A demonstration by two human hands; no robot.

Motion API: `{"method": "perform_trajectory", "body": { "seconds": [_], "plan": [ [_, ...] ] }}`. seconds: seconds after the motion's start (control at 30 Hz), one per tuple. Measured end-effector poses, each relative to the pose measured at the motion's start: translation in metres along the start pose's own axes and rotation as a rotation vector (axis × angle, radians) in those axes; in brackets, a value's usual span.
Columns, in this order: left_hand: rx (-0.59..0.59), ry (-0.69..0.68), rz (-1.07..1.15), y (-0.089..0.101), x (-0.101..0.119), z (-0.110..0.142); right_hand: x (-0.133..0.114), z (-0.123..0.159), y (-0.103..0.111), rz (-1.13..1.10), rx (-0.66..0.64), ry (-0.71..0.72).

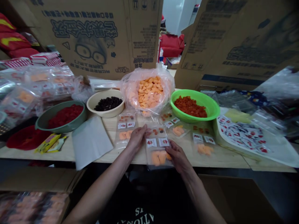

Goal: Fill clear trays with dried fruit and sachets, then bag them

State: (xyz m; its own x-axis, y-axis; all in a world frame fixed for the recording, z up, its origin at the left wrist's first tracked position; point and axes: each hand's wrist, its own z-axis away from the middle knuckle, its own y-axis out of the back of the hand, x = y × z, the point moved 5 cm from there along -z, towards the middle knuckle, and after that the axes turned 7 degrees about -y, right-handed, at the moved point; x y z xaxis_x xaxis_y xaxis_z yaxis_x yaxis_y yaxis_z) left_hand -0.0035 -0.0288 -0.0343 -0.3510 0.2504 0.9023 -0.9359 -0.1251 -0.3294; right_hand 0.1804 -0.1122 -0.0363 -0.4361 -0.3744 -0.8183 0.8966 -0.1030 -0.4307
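A see-through plastic pack (154,150) lies at the table's front edge, in front of me. It holds orange pieces at the bottom, two white-and-red sachets in the middle and small dark and orange-red bits on top. My right hand (177,154) pinches its right side, thumb over the sachet and orange pieces. At the upper left edge is my left hand (138,137), its fingers together on the plastic; the fingertips are partly hidden. Similar filled packs lie around it: one at the left (123,135), one behind (178,130) and one at the right (204,149).
A bag of orange pieces (150,93) stands behind, between a cream bowl (106,115) of dark fruit and a green bowl (197,118) of orange-red bits. Left are a grey-green bowl (63,126) and plastic sheets (91,141); right, a sachet tray (277,154). Cartons (93,18) rise behind.
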Motion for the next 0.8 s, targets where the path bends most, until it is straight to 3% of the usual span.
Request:
{"method": "perform_trajectory", "body": {
  "seconds": [0.07,0.2,0.3,0.43,0.63,0.8],
  "plan": [
    [-0.031,0.032,0.074,-0.007,0.007,-0.011,-0.002,0.005,-0.003,0.008,-0.026,0.020],
    [0.084,0.059,0.160,-0.009,0.006,-0.009,-0.004,0.011,-0.005,0.013,0.041,0.054],
    [0.155,-0.021,0.142,-0.003,0.003,-0.007,-0.003,0.014,-0.008,0.018,0.054,0.060],
    [0.165,-0.169,-0.023,0.007,0.012,-0.010,0.001,0.014,-0.010,-0.004,0.032,0.036],
    [-0.141,-0.339,-0.382,-0.006,0.032,-0.013,0.001,0.000,-0.004,-0.007,-0.039,-0.010],
    [0.022,-0.393,-0.510,-0.005,0.042,-0.032,-0.006,-0.004,-0.007,-0.011,-0.073,-0.039]
  ]
}}
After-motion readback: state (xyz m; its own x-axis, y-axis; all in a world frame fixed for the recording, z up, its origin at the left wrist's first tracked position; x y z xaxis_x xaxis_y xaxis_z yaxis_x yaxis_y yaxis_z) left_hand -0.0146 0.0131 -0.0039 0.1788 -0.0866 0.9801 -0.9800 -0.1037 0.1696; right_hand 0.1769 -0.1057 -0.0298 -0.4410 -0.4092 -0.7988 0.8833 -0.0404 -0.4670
